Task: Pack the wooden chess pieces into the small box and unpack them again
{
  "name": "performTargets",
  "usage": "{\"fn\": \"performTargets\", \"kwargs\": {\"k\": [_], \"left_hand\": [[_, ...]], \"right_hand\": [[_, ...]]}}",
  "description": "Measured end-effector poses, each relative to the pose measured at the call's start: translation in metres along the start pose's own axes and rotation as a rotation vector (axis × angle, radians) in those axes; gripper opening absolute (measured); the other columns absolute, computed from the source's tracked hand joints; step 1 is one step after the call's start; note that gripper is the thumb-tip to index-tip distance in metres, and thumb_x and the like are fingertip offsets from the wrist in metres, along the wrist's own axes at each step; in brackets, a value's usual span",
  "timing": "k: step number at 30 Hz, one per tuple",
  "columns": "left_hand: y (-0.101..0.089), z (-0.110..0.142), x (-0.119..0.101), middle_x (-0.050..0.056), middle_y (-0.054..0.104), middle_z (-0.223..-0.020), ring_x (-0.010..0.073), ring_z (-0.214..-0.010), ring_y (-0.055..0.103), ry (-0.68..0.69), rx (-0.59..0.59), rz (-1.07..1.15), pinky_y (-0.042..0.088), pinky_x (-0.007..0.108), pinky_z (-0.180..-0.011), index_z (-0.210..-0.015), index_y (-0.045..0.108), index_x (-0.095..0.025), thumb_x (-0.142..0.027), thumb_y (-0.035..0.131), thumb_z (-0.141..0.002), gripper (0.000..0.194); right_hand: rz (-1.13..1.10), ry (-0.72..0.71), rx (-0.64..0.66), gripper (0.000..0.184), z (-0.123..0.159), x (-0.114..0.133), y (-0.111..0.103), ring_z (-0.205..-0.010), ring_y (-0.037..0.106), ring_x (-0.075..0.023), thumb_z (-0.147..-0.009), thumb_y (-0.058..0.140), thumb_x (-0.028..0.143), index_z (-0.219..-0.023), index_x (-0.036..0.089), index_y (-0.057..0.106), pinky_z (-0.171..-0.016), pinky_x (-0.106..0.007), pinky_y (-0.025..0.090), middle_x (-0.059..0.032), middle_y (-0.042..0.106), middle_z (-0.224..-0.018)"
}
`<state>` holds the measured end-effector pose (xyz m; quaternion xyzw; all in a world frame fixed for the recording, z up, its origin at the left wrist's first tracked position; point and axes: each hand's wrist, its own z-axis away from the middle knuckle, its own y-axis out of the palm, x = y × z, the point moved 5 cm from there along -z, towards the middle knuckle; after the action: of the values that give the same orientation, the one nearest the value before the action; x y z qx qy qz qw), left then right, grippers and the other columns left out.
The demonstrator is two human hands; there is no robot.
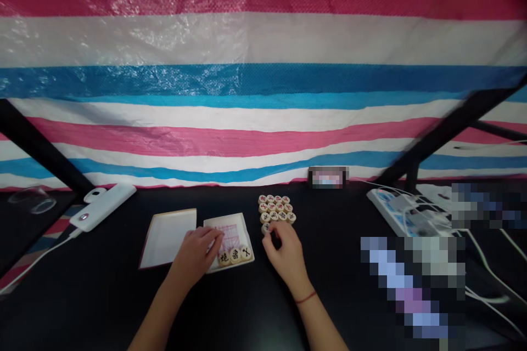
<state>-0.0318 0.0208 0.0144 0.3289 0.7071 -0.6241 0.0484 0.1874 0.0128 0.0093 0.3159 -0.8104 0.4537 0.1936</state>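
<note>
Xiangqi pieces, round and pale with red or black characters, stand in rows as a block (279, 208) on the black table. At the block's near left corner, the thumb and fingertips of my right hand (286, 252) close on one xiangqi piece (265, 227). My left hand (200, 247) is over the left side of a shallow white box (248, 230), its fingers bent and pressed together; whatever is in them is hidden. Inside that box, three black-marked pieces (235, 255) line the near edge beside a folded sheet with a red grid (229, 235).
Left of the box lies its open lid (168, 236). A white device (102, 208) with a cable is at the far left, near a clear cup (41, 205). On the right are a power strip (387, 211) and cables. A striped sheet (247, 120) hangs behind the table.
</note>
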Motion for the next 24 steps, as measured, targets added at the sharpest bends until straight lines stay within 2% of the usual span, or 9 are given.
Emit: {"fn": "performTargets", "kwargs": {"k": [4, 7, 14, 20, 24], "left_hand": [[0.004, 0.003, -0.011, 0.003, 0.071, -0.084, 0.0239, -0.088, 0.06, -0.006, 0.07, -0.145, 0.038, 0.04, -0.08, -0.081, 0.069, -0.025, -0.031, 0.051, -0.09, 0.021], [0.009, 0.006, -0.02, 0.003, 0.07, -0.079, 0.0255, -0.088, 0.057, -0.013, 0.044, -0.24, 0.035, 0.042, -0.08, -0.075, 0.069, -0.024, -0.031, 0.052, -0.091, 0.024], [0.015, 0.01, -0.024, 0.005, 0.07, -0.08, 0.0259, -0.087, 0.058, -0.033, 0.026, -0.24, 0.033, 0.038, -0.077, -0.073, 0.065, -0.021, -0.031, 0.05, -0.091, 0.025], [0.008, 0.006, -0.024, 0.004, 0.069, -0.078, 0.0232, -0.086, 0.06, -0.1, 0.139, -0.187, 0.032, 0.038, -0.081, -0.074, 0.061, -0.02, -0.032, 0.045, -0.092, 0.027], [0.011, 0.005, -0.019, 0.002, 0.07, -0.082, 0.0208, -0.084, 0.062, -0.138, 0.198, -0.132, 0.031, 0.036, -0.079, -0.076, 0.061, -0.021, -0.034, 0.046, -0.092, 0.025]], "right_hand": [[-0.049, -0.049, 0.274, 0.022, 0.005, 0.023, 0.02, -0.069, 0.061, -0.0165, -0.091, 0.05, 0.03, -0.107, 0.021, 0.062, -0.065, -0.026, 0.044, -0.0026, 0.067, -0.08], [0.001, -0.041, 0.384, 0.025, 0.009, 0.03, 0.032, -0.073, 0.065, -0.0184, -0.093, 0.051, 0.037, -0.103, 0.02, 0.065, -0.067, -0.027, 0.044, -0.0034, 0.07, -0.081], [0.037, 0.002, 0.369, 0.023, 0.01, 0.029, 0.036, -0.074, 0.066, -0.019, -0.093, 0.05, 0.034, -0.1, 0.018, 0.066, -0.07, -0.028, 0.044, -0.0045, 0.072, -0.083], [0.014, 0.045, 0.38, 0.026, 0.01, 0.027, 0.038, -0.069, 0.064, -0.0171, -0.094, 0.047, 0.035, -0.1, 0.019, 0.066, -0.068, -0.027, 0.041, -0.0029, 0.07, -0.078], [-0.004, 0.044, 0.415, 0.023, 0.011, 0.027, 0.037, -0.073, 0.062, -0.0178, -0.092, 0.047, 0.03, -0.102, 0.019, 0.064, -0.07, -0.027, 0.041, -0.0037, 0.069, -0.081]]}}
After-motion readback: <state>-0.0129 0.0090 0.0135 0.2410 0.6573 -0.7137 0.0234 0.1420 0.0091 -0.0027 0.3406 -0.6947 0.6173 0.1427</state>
